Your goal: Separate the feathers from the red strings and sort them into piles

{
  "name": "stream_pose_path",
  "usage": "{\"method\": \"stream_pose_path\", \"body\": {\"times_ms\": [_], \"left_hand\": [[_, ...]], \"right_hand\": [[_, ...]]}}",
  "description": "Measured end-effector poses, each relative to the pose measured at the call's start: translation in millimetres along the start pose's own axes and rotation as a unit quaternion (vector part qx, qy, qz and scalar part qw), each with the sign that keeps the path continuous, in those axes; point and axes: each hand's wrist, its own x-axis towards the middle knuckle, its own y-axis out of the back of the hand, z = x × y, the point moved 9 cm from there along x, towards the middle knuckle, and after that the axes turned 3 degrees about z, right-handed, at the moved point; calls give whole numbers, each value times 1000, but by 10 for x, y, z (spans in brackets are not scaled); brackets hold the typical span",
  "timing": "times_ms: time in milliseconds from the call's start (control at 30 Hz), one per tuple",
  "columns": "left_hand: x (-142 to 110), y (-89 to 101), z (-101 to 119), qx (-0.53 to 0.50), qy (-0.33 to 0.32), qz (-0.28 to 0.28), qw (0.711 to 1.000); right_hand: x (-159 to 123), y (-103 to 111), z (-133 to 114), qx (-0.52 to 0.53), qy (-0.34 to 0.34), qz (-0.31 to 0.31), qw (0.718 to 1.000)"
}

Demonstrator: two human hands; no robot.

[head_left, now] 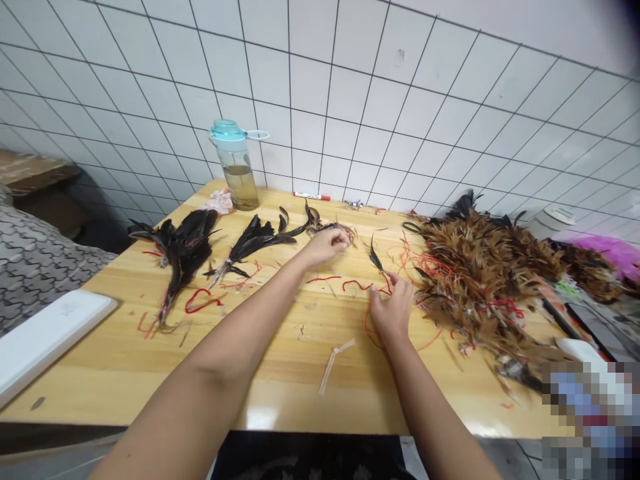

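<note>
My right hand [393,308] pinches the lower end of a small black feather [375,259], which points up and away from the fingers. Red thread [357,286] trails by its fingertips across the wooden table. My left hand [327,245] is farther forward, its fingers curled together beside a small pile of dark feathers [315,220]. Whatever may be between those fingers is too small to make out. To the left lie a bundle of black feathers [255,239] and a larger black feather bundle [187,250]. A loose red cord [197,303] curves nearby.
A big heap of brown feathers [480,267] covers the table's right side, with tangled red thread beside it. A bottle [240,177] with a turquoise lid stands at the back left. Near the tiled wall lies a marker [311,196]. A white box-like object [55,340] sits at left.
</note>
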Motion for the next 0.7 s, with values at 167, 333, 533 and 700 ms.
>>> {"method": "stream_pose_path", "body": {"times_ms": [167, 333, 533, 700], "left_hand": [[-12, 544, -282, 33, 62, 192, 979], [-9, 336, -396, 7, 66, 24, 997], [-149, -111, -392, 43, 52, -236, 969], [-171, -211, -312, 163, -4, -261, 952]], "right_hand": [[-2, 18, -53, -40, -11, -9, 999], [61, -199, -228, -66, 10, -73, 995], [322, -452, -473, -59, 48, -77, 994], [453, -720, -337, -49, 5, -80, 996]]}}
